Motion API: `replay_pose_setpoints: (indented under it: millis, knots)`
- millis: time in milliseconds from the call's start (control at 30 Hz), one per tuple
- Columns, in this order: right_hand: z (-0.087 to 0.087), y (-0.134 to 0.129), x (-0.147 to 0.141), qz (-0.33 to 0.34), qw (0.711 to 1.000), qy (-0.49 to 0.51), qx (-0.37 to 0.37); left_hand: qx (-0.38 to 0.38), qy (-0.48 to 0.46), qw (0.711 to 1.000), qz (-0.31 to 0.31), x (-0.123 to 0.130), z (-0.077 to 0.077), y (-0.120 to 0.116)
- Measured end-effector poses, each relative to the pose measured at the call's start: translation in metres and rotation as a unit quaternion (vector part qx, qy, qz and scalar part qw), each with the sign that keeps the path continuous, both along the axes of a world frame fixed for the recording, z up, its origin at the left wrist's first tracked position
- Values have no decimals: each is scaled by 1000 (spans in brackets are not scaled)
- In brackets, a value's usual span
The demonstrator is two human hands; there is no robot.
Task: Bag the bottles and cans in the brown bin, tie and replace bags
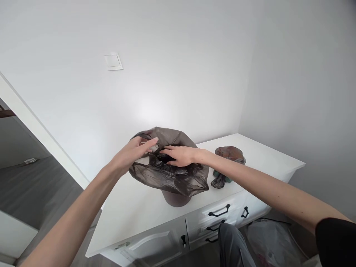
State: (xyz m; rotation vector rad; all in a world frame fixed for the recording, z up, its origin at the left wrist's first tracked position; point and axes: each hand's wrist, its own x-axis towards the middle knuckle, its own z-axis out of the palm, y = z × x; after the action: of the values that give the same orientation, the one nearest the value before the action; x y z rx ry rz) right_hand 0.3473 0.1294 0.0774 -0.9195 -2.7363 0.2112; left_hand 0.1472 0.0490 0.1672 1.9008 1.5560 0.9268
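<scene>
A thin dark plastic bag is spread wide over a brown round bin, its mouth open upward and its edges flaring past the bin's rim. At the bag's left edge is my left hand, thumb and fingers apart, with film behind and around the fingers. My right hand reaches into the bag's opening from the right, fingers spread against the crumpled film. Most of the bin is hidden by the bag.
The bin stands on a white cabinet top with black-handled drawers. To the right lies a knotted dark bag with something inside. Behind is a white wall with a switch. A clear bag sits on the floor.
</scene>
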Motion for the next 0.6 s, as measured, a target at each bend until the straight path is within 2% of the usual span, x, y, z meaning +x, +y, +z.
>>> replay_pose_setpoints:
  millis: [100, 200, 267, 367, 433, 600]
  knots:
    - [-1, 14, -15, 0, 993, -79, -82, -30, 0, 999, -13, -9, -15, 13]
    - [2, 18, -24, 17, 963, -155, -219, -37, 28, 999, -13, -17, -31, 22]
    - [5, 15, -23, 24, 950, -174, -259, -48, 52, 997, -19, -22, -40, 24]
    - [13, 4, -11, 20, 973, -120, -195, -53, 52, 997, -33, -26, -47, 24]
    - [18, -6, 3, -17, 989, -69, -133, -46, 32, 998, -29, -27, -49, 24]
    - [19, -23, 40, -123, 992, 31, -19, -48, -11, 999, -23, -26, -47, 33]
